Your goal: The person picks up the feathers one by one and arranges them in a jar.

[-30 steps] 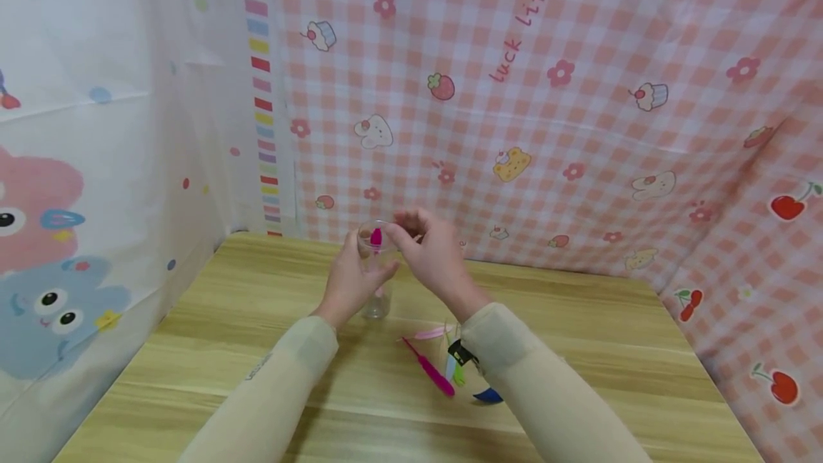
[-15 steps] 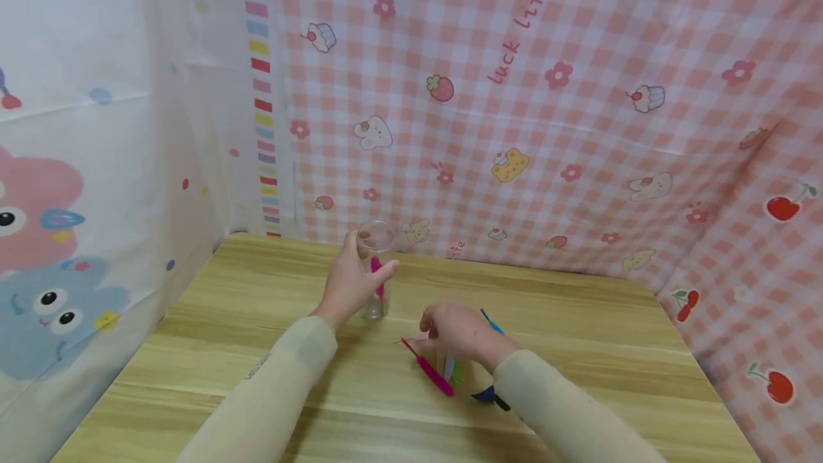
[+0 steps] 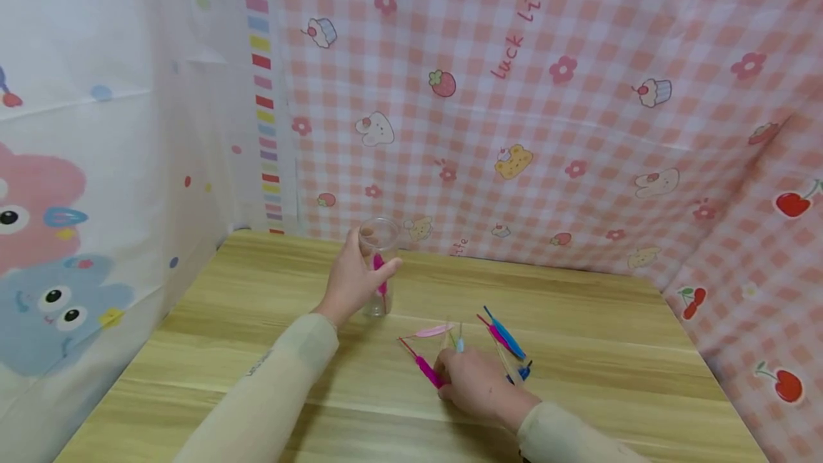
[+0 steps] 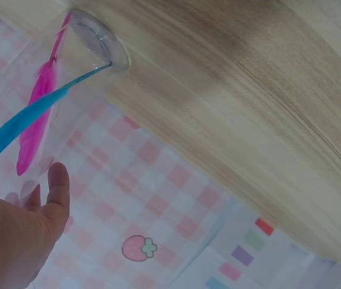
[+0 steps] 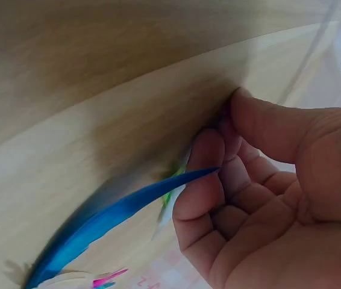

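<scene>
My left hand (image 3: 350,279) holds a tall clear plastic cup (image 3: 381,243) upright on the table. Inside the cup stand a magenta feather (image 4: 37,120) and a blue feather (image 4: 23,120), both plain in the left wrist view. My right hand (image 3: 479,381) is low over the table, its thumb and fingertip pinching the lower end of another magenta feather (image 3: 426,369). In the right wrist view a dark blue feather (image 5: 110,220) curves in front of the fingers, and a green feather (image 5: 169,195) shows behind them. The hand hides part of the pile.
A pale pink feather (image 3: 434,331) and a light blue one (image 3: 460,344) lie beyond the right hand. To its right are a bright blue feather (image 3: 508,336) and a magenta one (image 3: 495,331). A patterned cloth (image 3: 553,220) hangs behind the wood-grain table (image 3: 579,349).
My right hand has come from the cup's mouth down to the feathers, then nearer to me. The magenta feather at the cup's mouth has dropped inside. My left hand stays on the cup.
</scene>
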The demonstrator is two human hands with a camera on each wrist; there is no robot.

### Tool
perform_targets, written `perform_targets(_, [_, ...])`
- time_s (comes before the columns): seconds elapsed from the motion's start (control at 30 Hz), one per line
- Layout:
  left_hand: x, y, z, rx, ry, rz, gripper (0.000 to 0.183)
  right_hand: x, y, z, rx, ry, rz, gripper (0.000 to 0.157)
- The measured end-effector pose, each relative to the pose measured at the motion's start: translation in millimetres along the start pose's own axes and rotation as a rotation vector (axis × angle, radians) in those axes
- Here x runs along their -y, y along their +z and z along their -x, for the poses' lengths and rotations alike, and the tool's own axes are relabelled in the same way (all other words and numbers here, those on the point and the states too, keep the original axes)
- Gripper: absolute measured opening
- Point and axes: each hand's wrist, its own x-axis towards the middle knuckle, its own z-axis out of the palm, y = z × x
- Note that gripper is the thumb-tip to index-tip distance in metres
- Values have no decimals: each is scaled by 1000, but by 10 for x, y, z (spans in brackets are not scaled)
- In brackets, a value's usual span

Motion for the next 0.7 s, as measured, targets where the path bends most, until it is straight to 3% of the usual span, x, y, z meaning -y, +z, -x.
perform_targets(0.23, [-23,6,9,6,-13,3,81,20,15,38,18,-52,-1,7])
perform_targets(0.33, [-15,18,2,9,-8,10,81,-4,-71,78,-13,-101,-86,7])
perform_targets(0.5, [0,29,-17,2,0,3,80,3,-470,87,-105,-175,-253,7])
perform_targets(0.7, [7,26,-8,-6,-1,-3,83,151,-1099,0,-366,-172,-448,11])
